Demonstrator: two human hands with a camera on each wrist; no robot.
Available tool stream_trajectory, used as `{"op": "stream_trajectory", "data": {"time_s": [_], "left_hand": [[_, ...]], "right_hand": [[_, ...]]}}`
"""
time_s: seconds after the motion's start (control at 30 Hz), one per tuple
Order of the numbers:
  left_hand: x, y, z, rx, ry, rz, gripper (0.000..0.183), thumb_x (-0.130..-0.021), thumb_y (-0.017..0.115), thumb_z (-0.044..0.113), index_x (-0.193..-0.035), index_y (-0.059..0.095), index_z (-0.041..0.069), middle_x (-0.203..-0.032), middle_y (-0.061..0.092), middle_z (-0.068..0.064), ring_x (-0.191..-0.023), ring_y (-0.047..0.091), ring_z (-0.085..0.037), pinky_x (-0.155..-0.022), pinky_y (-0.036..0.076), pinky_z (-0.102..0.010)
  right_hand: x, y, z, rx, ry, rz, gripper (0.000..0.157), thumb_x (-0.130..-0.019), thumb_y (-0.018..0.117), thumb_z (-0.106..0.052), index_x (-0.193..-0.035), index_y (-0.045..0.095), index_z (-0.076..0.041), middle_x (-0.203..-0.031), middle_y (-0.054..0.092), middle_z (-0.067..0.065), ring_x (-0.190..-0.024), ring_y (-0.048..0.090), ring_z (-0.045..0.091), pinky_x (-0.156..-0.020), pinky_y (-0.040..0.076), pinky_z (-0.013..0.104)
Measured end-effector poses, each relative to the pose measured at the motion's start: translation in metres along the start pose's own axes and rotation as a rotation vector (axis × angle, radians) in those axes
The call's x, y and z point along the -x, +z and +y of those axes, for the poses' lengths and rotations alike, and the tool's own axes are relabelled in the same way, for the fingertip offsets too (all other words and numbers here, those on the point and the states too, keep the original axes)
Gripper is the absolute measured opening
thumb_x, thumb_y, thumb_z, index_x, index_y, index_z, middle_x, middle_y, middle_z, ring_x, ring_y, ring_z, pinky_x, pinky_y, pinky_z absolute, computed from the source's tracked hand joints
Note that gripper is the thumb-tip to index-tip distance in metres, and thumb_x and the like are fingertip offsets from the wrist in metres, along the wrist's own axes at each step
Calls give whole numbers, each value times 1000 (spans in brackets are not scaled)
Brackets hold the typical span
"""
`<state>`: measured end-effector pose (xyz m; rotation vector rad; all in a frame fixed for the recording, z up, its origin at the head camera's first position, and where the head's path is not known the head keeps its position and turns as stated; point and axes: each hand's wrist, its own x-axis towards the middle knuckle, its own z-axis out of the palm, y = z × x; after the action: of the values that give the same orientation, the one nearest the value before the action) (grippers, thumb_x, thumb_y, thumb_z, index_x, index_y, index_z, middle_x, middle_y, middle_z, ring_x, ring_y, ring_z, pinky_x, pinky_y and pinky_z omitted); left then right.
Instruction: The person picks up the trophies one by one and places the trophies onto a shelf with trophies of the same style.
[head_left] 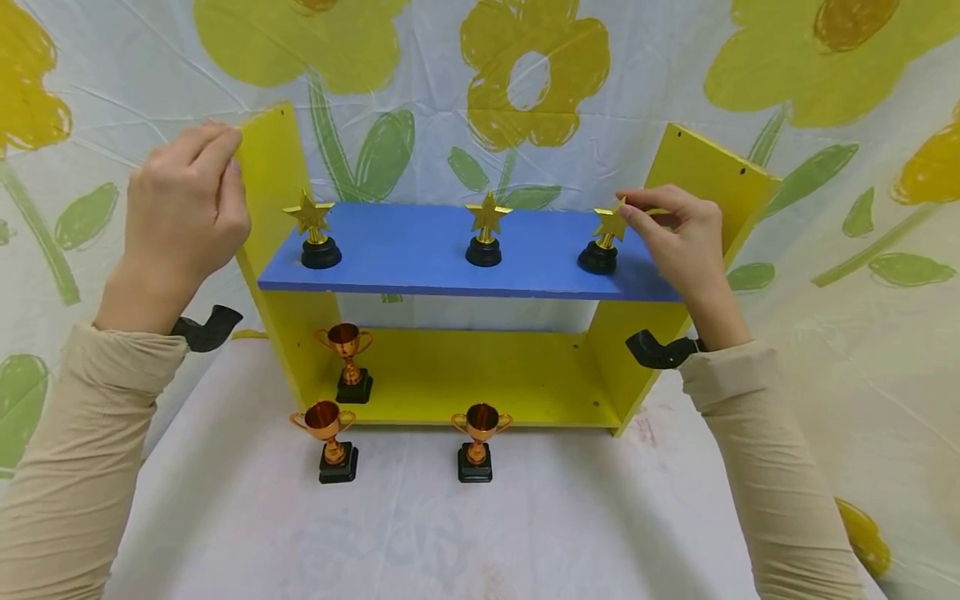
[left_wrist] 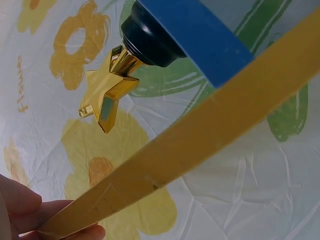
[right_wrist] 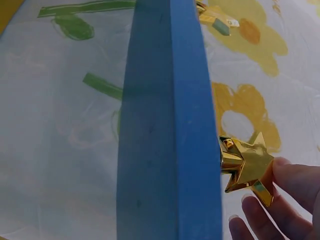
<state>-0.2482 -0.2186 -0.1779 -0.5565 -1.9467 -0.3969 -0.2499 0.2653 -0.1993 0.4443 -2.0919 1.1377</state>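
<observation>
My right hand (head_left: 682,237) pinches the tip of a gold star trophy (head_left: 598,257) between thumb and fingers. That trophy's round black base is slightly tilted at the right end of the blue shelf (head_left: 405,237). In the right wrist view the thumb lies against the gold star (right_wrist: 254,161). My left hand (head_left: 183,200) grips the upper end of the yellow left side panel (left_wrist: 165,162), fingers on both faces of it in the left wrist view. A second star trophy (head_left: 483,252) stands mid-shelf, and a third (head_left: 321,252) near the left panel.
Below, a bronze cup trophy (head_left: 354,386) stands at the left of the yellow bottom shelf (head_left: 480,375). Two more cup trophies, one at left (head_left: 337,463) and one nearer the middle (head_left: 475,463), stand on the white cloth before it. The yellow right panel (head_left: 708,171) rises beside my right hand.
</observation>
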Motion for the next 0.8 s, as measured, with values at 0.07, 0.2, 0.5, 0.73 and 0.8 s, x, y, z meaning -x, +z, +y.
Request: {"op": "stream_trajectory", "data": {"time_s": [0.07, 0.2, 0.5, 0.73, 0.8], "left_hand": [[0, 0, 0, 1, 3, 0, 40, -98, 41, 13, -120, 67, -8, -119, 66, -24, -114, 61, -45, -94, 47, -64], [0, 0, 0, -1, 8, 0, 40, -98, 41, 14, -119, 67, -8, -119, 66, -24, -114, 61, -44, -94, 47, -64], [0, 0, 1, 2, 1, 5, 40, -98, 41, 14, -119, 67, -8, -119, 66, -24, -114, 61, -44, -95, 46, -63], [0, 0, 1, 1, -4, 8, 40, -98, 41, 14, -119, 67, -8, -119, 66, -25, -113, 61, -46, -94, 47, -63], [0, 0, 2, 1, -6, 10, 40, -98, 41, 13, -118, 67, -8, -118, 66, -25, -112, 62, -46, -94, 47, -64]], "right_hand": [[0, 1, 5, -4, 2, 0, 22, -91, 71, -9, -110, 75, 1, -96, 71, -12, -85, 63, 8, -81, 51, 15], [-1, 3, 11, -28, -12, 3, 22, -91, 70, -6, -111, 74, 3, -96, 70, -12, -82, 63, 8, -81, 51, 14], [3, 12, 18, -32, -46, 75, 20, -91, 68, -1, -109, 73, 7, -97, 71, -9, -85, 62, 6, -80, 50, 14], [4, 15, 21, -26, -63, 107, 19, -90, 70, -4, -107, 75, 4, -97, 71, -9, -85, 62, 5, -80, 50, 15], [4, 15, 21, -21, -60, 108, 19, -91, 70, -4, -107, 75, 4, -98, 72, -8, -85, 62, 5, -80, 50, 15]]}}
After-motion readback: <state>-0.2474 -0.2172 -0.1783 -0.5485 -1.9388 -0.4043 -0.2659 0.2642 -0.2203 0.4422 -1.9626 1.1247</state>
